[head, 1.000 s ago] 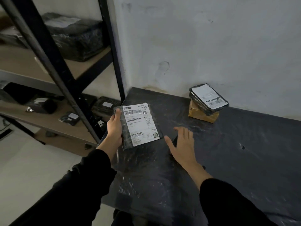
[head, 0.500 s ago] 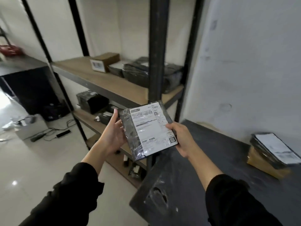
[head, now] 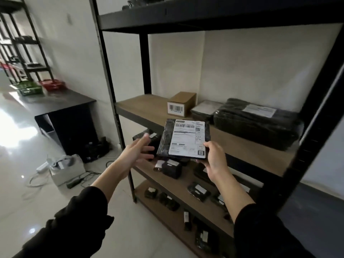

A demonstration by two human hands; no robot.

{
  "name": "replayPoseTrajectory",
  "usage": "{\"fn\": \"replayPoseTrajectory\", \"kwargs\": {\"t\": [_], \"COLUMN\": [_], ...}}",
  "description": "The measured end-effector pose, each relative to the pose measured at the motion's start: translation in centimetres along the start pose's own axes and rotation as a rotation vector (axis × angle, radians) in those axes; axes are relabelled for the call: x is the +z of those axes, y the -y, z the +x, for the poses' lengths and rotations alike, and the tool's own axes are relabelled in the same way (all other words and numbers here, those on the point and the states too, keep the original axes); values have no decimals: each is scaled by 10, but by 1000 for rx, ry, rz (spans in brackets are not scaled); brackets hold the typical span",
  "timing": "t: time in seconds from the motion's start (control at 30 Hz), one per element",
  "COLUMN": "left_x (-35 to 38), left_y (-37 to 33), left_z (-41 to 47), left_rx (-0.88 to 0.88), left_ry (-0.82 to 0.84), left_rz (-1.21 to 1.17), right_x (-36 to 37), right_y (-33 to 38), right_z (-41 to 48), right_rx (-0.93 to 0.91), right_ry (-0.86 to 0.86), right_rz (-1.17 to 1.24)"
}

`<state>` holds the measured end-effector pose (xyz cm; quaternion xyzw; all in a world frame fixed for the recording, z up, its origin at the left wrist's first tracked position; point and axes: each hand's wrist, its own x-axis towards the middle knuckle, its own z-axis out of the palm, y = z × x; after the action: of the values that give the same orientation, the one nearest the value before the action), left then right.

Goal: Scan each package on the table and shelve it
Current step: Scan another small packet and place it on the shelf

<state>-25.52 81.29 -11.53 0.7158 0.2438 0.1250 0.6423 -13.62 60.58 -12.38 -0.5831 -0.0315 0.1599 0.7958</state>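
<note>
Head view: flat black package [head: 184, 138] pinched at its near right corner by the right hand [head: 214, 159], held in the air in front of the middle shelf [head: 145, 107] of the black metal rack [head: 104, 58]. White shipping label [head: 188, 140] facing up, with a barcode along its top edge, a square code at the lower right and a boxed "07"; smaller print too blurred to read. Left hand [head: 137, 151] spread, fingers apart, just beside the package's left edge, not touching. On the middle shelf, three parcels: one cardboard box [head: 183, 103] with a barcode sticker, one flat grey parcel [head: 206, 108], one large black wrapped parcel [head: 256, 121] with a white label. Lower shelves [head: 210, 207] holding several small black labelled packets, count unclear. Far left, dark desk [head: 61, 101] carrying one green basket [head: 29, 88] and one red basket [head: 53, 84].
</note>
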Motion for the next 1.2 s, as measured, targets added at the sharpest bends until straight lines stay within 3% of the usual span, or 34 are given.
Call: {"fn": "replayPoseTrajectory", "kwargs": {"t": [0.07,0.13,0.33,0.4,0.5,0.53,0.63,0.73,0.97,1.2], "left_x": [-5,-2,-19,-36,-61,-70,-92,-100,-79,-50], "left_y": [-9,-14,-15,-14,-18,-19,-23,-21,-31,-39], "left_z": [25,52,157,191,241,257,301,335,396,433], "left_rx": [-25,-36,26,57,67,76,81,58,-14,-53], "left_ry": [133,202,43,43,20,-1,-58,-90,-47,25], "left_rz": [27,-95,-546,-603,-675,-687,-672,-575,-368,-173], "right_x": [23,45,106,124,144,149,157,154,141,144], "right_y": [1,1,3,2,3,6,14,11,3,0], "right_z": [19,41,137,174,229,246,288,304,272,261], "right_rx": [-18,-36,-50,-257,-816,-902,-746,-677,-818,-663], "right_ry": [20,63,169,116,-232,-280,-197,-117,-281,-374], "right_rz": [-2,-35,-190,-444,-1075,-1243,-1536,-1640,-1755,-1776]}}
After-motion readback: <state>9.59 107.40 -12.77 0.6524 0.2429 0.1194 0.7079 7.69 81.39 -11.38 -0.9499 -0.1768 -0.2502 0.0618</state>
